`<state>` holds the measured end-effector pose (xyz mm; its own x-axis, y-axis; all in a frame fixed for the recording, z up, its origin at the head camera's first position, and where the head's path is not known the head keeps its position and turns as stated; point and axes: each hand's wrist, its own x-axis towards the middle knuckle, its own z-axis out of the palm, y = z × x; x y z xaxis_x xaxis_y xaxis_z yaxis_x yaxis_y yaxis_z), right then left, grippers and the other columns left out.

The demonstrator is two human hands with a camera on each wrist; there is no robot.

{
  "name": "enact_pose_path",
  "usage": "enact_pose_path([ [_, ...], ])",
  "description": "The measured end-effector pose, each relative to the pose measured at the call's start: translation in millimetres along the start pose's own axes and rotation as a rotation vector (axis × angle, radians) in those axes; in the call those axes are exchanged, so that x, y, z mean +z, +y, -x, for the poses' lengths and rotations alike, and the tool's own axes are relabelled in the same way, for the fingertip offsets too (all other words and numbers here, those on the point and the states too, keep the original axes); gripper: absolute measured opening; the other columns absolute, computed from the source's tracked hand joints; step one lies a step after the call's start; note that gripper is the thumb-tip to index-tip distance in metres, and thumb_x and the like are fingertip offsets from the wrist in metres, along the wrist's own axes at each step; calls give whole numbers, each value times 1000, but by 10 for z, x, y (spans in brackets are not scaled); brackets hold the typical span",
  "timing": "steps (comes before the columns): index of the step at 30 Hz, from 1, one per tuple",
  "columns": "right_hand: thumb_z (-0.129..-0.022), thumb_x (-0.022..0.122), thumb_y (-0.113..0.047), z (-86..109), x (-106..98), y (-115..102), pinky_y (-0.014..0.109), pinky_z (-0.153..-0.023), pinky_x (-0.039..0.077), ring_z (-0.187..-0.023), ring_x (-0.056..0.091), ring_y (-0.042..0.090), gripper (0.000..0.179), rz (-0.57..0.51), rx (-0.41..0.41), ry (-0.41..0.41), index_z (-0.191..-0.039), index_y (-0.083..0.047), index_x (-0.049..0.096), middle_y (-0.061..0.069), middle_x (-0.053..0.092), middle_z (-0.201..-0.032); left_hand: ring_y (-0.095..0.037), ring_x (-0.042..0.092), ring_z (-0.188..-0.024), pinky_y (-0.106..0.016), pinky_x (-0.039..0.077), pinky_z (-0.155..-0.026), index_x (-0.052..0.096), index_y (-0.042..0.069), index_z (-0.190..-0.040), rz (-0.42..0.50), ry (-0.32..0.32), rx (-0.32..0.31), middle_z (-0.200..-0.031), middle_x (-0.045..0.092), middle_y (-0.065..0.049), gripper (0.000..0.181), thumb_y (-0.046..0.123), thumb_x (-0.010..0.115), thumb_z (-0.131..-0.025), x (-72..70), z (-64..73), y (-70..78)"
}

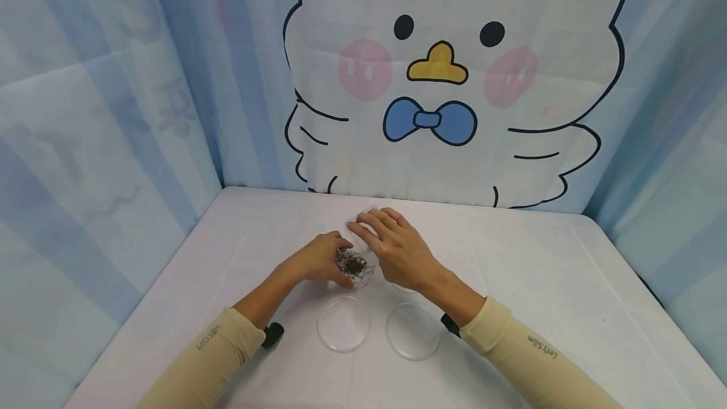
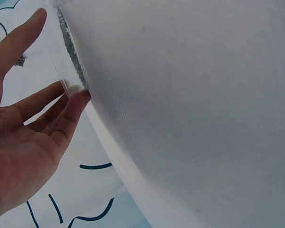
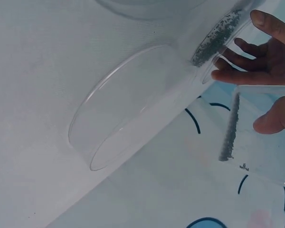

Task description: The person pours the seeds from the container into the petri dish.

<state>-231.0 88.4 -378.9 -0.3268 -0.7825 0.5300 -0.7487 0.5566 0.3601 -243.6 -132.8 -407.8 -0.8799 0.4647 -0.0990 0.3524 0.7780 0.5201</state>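
My left hand [image 1: 322,260] holds a round clear petri dish [image 1: 354,268] by its sides, thumb at the near edge and fingers at the far edge. Dark granules lie in this dish, thickest at its middle. Just above and to the right, my right hand [image 1: 402,252] grips a clear square box [image 3: 261,154] between thumb and fingers. The box is tilted, with a band of dark granules [image 3: 232,128] along one side. Nearer me, two clear round dishes or lids [image 1: 343,324] lie side by side; whether they hold anything is hard to see.
Another clear round rim [image 1: 404,288] shows partly beneath my right wrist. All of this sits on a white-covered table [image 1: 539,308]. Behind it hangs a curtain [image 1: 431,169] with a cartoon bird, and blue striped curtains [image 1: 113,112] enclose the sides.
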Motion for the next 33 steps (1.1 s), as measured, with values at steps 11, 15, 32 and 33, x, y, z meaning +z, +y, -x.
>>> enact_pose_path([
  [11,-72,74,6,36,16,43,43,-115,44,-128,56,29,73,-116,86,-7,-142,-11,60,9,60,-136,-31,63,-117,-47,54,-103,62,-1,-140,-7,-2,2,-126,62,-15,83,34,96,-73,-16,11,27],
  [15,-68,83,2,67,6,79,48,-114,45,-132,54,32,80,-185,171,-32,-143,-11,59,11,59,-140,-30,63,-117,-47,54,-103,62,0,-141,-4,-10,-15,-127,62,-14,83,34,96,-74,-16,9,34],
  [32,-74,91,-11,366,303,687,58,-113,45,-138,51,40,91,-704,790,-170,-152,-2,44,21,52,-149,-31,62,-117,-47,52,-105,62,1,-141,34,-3,-26,-124,62,-14,83,30,98,-72,-8,11,40],
  [33,-76,90,-11,393,314,722,58,-114,45,-139,50,41,92,-734,830,-190,-154,-1,42,23,51,-151,-30,63,-116,-47,53,-105,62,1,-141,36,-2,-27,-124,62,-13,84,31,98,-72,-3,12,42],
])
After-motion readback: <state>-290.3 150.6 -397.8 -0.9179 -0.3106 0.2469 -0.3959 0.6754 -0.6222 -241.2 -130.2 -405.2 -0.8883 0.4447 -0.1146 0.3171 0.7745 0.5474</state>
